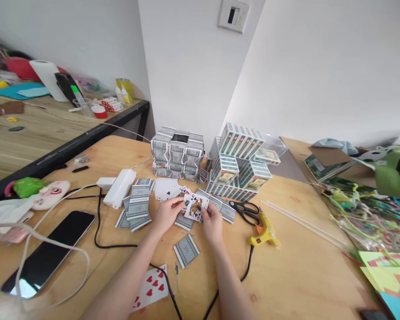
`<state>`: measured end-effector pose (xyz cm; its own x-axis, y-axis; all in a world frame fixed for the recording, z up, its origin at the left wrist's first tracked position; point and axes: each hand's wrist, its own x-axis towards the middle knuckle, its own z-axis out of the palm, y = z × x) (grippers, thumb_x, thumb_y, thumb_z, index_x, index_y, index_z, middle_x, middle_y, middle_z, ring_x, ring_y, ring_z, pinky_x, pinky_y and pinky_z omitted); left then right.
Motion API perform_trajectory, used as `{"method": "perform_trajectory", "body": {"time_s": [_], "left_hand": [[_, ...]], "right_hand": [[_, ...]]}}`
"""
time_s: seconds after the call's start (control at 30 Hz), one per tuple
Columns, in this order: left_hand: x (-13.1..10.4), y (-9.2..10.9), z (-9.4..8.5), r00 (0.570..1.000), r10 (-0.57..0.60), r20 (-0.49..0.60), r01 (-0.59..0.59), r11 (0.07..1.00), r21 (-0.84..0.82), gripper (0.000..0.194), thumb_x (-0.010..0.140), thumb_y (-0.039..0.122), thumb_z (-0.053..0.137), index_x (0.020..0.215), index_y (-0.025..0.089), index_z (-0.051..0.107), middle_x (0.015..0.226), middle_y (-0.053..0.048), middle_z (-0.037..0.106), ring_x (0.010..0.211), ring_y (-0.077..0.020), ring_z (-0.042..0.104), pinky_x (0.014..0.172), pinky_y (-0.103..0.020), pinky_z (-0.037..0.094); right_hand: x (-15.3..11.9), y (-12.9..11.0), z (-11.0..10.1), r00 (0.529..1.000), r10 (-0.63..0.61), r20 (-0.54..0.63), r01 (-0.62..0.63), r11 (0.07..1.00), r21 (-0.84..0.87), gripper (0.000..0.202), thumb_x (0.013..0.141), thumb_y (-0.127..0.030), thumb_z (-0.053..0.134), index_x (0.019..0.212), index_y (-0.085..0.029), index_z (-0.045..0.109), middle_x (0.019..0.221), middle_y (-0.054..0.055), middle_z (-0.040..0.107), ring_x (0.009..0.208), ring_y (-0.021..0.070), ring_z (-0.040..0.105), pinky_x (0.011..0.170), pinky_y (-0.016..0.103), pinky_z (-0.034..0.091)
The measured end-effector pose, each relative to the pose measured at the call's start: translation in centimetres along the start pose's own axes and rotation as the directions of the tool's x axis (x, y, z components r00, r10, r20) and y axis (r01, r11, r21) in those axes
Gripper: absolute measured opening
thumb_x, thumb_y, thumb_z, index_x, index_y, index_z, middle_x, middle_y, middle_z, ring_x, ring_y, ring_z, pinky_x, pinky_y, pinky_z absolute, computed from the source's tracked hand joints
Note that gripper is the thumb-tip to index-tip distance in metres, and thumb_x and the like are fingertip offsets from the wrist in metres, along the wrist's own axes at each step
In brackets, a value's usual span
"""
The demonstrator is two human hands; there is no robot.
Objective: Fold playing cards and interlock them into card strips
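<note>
Between both hands, a queen playing card (195, 207) is held face up above the table. My left hand (168, 214) pinches its left side, where a second card's edge seems to overlap; my right hand (213, 223) grips the right edge. Under and around them lie loose cards, among them a face-up spread (166, 188). A folded patterned card (186, 251) rests just in front of the hands. Several folded cards (139, 206) are piled to the left, and a row of them (227, 212) lies right. Behind stands a box-like structure built of cards (178, 153).
Stacked card boxes (242, 162) stand at the back. To the right are black scissors (246, 211), a yellow glue gun (265, 233) and white glue sticks (300, 222). A phone (50, 253) and looping cables lie left. A heart card (153, 286) sits near the front, beneath a black cord.
</note>
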<state>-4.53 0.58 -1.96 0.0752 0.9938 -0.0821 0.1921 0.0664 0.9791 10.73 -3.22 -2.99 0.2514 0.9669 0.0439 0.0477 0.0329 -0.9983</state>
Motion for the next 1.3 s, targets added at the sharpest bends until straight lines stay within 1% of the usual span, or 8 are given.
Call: {"method": "perform_trajectory", "body": {"time_s": [0.13, 0.3, 0.47, 0.63, 0.73, 1.03, 1.17, 1.3], "left_hand": [[-0.06, -0.04, 0.09, 1.000, 0.014, -0.001, -0.014, 1.000, 0.011, 0.027, 0.071, 0.026, 0.058, 0.094, 0.016, 0.067, 0.082, -0.004, 0.071, 0.059, -0.0143, 0.064, 0.059, -0.025, 0.053], [0.01, -0.07, 0.15, 1.000, 0.002, 0.000, -0.002, 1.000, 0.018, 0.025, 0.070, 0.025, 0.059, 0.092, 0.015, 0.067, 0.080, -0.004, 0.071, 0.056, -0.0135, 0.063, 0.056, -0.024, 0.053], [0.07, -0.17, 0.14, 0.998, 0.050, 0.031, -0.051, 0.998, 0.037, 0.020, 0.070, 0.026, 0.059, 0.085, 0.016, 0.067, 0.074, -0.002, 0.070, 0.056, -0.0132, 0.063, 0.054, -0.022, 0.052], [0.00, -0.18, 0.14, 0.998, 0.040, 0.038, -0.041, 0.998, 0.041, 0.021, 0.070, 0.029, 0.058, 0.083, 0.015, 0.066, 0.073, -0.003, 0.069, 0.057, -0.0138, 0.062, 0.053, -0.023, 0.051], [-0.06, -0.05, 0.12, 0.999, 0.036, 0.039, -0.037, 0.999, 0.034, 0.022, 0.069, 0.030, 0.058, 0.084, 0.015, 0.066, 0.075, -0.003, 0.069, 0.058, -0.0144, 0.063, 0.055, -0.024, 0.051], [0.07, -0.18, 0.04, 0.998, 0.027, 0.055, -0.028, 0.999, 0.026, 0.022, 0.068, 0.031, 0.059, 0.082, 0.015, 0.066, 0.073, -0.002, 0.069, 0.060, -0.0152, 0.063, 0.056, -0.024, 0.051], [0.14, -0.14, -0.02, 0.997, 0.025, 0.068, -0.026, 0.999, 0.018, 0.024, 0.068, 0.031, 0.059, 0.083, 0.014, 0.066, 0.073, -0.003, 0.070, 0.060, -0.0151, 0.063, 0.057, -0.025, 0.051], [0.12, -0.05, -0.05, 0.997, 0.015, 0.071, -0.017, 1.000, 0.026, 0.022, 0.068, 0.029, 0.059, 0.083, 0.015, 0.067, 0.074, -0.003, 0.070, 0.060, -0.0151, 0.063, 0.057, -0.024, 0.052]], "right_hand": [[-0.03, -0.37, 0.08, 0.997, 0.069, -0.018, -0.067, 0.994, 0.084, 0.028, 0.074, -0.038, 0.055, 0.091, -0.016, 0.055, 0.073, 0.004, 0.064, 0.061, 0.0175, 0.058, 0.053, 0.025, 0.042], [0.04, -0.15, 0.06, 0.997, 0.073, -0.031, -0.071, 0.996, 0.054, 0.029, 0.073, -0.041, 0.056, 0.087, -0.016, 0.057, 0.071, 0.004, 0.065, 0.059, 0.0167, 0.057, 0.053, 0.025, 0.042], [0.21, 0.49, 0.02, 0.997, 0.061, -0.050, -0.060, 0.998, 0.024, 0.031, 0.072, -0.043, 0.056, 0.087, -0.016, 0.057, 0.069, 0.004, 0.064, 0.061, 0.0172, 0.057, 0.054, 0.025, 0.043], [0.26, 0.49, -0.01, 0.997, 0.060, -0.054, -0.062, 0.997, -0.038, 0.031, 0.073, -0.043, 0.056, 0.085, -0.015, 0.057, 0.066, 0.002, 0.062, 0.053, 0.0138, 0.052, 0.048, 0.023, 0.039], [0.24, 0.35, -0.03, 0.997, 0.064, -0.049, -0.065, 0.997, -0.028, 0.031, 0.073, -0.044, 0.056, 0.084, -0.015, 0.057, 0.064, 0.002, 0.062, 0.051, 0.0130, 0.051, 0.047, 0.023, 0.038], [0.25, 0.11, -0.16, 0.994, 0.104, -0.010, -0.104, 0.993, 0.057, 0.032, 0.071, -0.044, 0.058, 0.085, -0.015, 0.057, 0.067, 0.003, 0.064, 0.057, 0.0165, 0.057, 0.052, 0.025, 0.042], [0.23, -0.01, -0.18, 0.995, 0.102, -0.010, -0.101, 0.994, 0.047, 0.031, 0.071, -0.043, 0.058, 0.085, -0.015, 0.057, 0.064, 0.003, 0.064, 0.056, 0.0165, 0.057, 0.051, 0.025, 0.042], [0.24, 0.01, -0.17, 0.995, 0.100, -0.013, -0.099, 0.994, 0.046, 0.032, 0.071, -0.044, 0.058, 0.085, -0.016, 0.057, 0.067, 0.004, 0.065, 0.059, 0.0178, 0.059, 0.051, 0.025, 0.043]]}}
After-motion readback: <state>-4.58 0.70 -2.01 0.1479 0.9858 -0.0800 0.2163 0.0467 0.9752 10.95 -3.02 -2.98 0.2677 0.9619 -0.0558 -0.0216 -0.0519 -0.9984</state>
